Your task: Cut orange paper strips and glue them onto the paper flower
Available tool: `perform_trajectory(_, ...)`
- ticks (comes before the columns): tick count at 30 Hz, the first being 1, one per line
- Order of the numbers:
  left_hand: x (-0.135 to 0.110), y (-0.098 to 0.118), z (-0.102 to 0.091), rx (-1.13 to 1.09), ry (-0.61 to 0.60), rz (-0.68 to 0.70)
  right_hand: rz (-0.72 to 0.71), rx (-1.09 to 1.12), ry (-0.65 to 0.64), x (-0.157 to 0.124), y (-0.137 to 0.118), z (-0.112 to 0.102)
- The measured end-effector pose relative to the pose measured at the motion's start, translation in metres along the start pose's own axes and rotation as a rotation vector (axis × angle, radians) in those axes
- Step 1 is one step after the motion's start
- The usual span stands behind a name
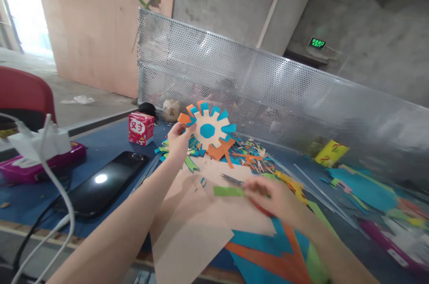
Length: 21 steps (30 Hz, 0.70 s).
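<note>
A layered, square-petalled paper flower [208, 130] is pinched in the left hand [179, 140]. The right hand [264, 192], blurred, grasps a flat green paper strip [228, 191] and metal scissors [232, 180].

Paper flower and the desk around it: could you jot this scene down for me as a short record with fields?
Left hand: fingers pinching the paper flower at its edge
Flower colours: blue centre, pale ring, blue and orange tabs
Right hand: blurred, at the scissors and a green strip; exact grip unclear
Under the hands: pale sheets
Left side: black phone, red box
Backdrop: perforated metal screen
</note>
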<state>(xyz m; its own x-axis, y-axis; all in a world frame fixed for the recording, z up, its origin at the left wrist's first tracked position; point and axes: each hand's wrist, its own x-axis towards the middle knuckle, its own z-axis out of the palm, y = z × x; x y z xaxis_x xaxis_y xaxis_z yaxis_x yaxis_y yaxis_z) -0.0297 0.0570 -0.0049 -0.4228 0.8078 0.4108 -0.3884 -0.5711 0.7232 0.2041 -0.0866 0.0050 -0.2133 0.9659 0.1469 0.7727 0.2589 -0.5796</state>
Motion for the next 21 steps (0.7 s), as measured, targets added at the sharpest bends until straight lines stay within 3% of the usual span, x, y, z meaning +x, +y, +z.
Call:
perform_trajectory(4, -0.004, -0.004, 0.000, 0.072, -0.110, -0.005, 0.085, -0.023, 0.159, 0.097, 0.022, 0.009)
perform_trajectory(7, -0.006, -0.005, 0.000, 0.102, -0.164, -0.034, 0.101, -0.016, 0.188, 0.140, 0.031, 0.022)
perform_trajectory(14, -0.007, -0.003, 0.002, 0.086, -0.205, -0.084, 0.038, 0.057, 0.176, 0.152, 0.021, 0.039)
perform_trajectory(21, -0.008, -0.004, 0.002, 0.117, -0.203, -0.034, 0.096, 0.141, 0.156, 0.145, 0.038, 0.023)
